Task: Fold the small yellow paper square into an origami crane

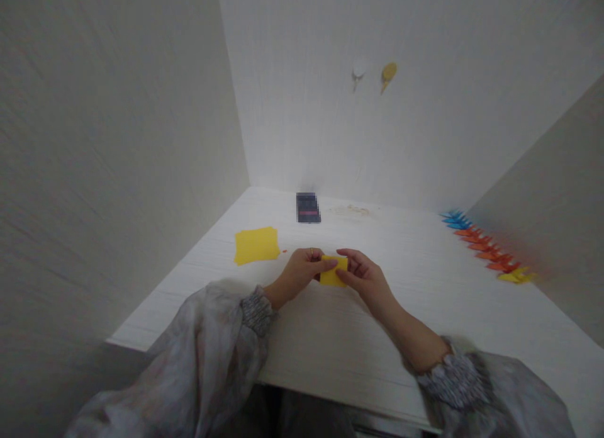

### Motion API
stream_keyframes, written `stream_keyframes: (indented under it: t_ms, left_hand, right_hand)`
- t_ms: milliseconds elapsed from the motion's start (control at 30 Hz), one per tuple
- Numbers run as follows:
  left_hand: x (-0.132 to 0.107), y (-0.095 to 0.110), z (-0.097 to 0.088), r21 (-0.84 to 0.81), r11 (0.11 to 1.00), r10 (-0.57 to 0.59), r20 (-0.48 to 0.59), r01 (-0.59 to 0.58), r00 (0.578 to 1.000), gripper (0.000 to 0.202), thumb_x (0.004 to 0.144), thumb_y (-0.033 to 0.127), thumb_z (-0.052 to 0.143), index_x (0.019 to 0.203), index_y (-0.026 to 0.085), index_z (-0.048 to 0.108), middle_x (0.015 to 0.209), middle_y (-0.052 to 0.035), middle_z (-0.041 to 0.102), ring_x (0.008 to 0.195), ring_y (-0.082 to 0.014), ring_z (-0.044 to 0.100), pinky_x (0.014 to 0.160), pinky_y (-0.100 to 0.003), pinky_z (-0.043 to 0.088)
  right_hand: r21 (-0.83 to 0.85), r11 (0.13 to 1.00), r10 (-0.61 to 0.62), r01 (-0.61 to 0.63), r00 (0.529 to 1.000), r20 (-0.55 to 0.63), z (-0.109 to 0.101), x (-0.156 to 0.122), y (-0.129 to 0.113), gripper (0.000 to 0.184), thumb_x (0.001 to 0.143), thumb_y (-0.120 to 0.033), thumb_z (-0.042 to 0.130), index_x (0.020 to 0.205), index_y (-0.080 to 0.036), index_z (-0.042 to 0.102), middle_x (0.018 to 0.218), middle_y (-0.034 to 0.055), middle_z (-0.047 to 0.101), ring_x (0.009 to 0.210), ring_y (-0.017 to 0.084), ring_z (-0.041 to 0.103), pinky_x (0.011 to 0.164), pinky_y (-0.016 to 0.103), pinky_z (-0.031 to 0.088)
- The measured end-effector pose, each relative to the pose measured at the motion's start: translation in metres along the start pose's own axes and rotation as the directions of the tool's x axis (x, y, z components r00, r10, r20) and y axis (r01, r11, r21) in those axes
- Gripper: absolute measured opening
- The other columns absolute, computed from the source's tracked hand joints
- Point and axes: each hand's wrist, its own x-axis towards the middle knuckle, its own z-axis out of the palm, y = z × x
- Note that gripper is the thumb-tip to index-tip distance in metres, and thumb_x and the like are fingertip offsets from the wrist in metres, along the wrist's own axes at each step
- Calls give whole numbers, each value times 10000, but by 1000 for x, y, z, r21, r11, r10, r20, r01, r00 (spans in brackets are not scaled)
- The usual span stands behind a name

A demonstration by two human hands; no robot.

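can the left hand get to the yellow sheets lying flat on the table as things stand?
Probably yes. The stack of yellow sheets lies just to the left of the left hand with bare table between them. But that hand's fingers grip the folded yellow paper, shared with the right hand, so it isn't free.

I see own body only | both arms in loose pale grey sleeves w/ faint mottled print | cuffs gathered, elasticated, darker grey speckle | left hand [299, 272] has thin ring on a finger | right hand [365, 276] bare, no jewellery visible
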Motion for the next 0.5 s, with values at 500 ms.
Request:
stream_keyframes:
  t_ms: [500]
  left_hand:
    - [-2,3,2,-100,995,-32,-17,30,999,359,629,459,569,562,109,523,533,-6,547,473,-87,509,465,-207,398]
  right_hand:
    - [130,991,14,-6,998,-61,-3,2,-7,331,583,-154,636,900,-198,549,553,-65,503,518,83,459,532,235,345]
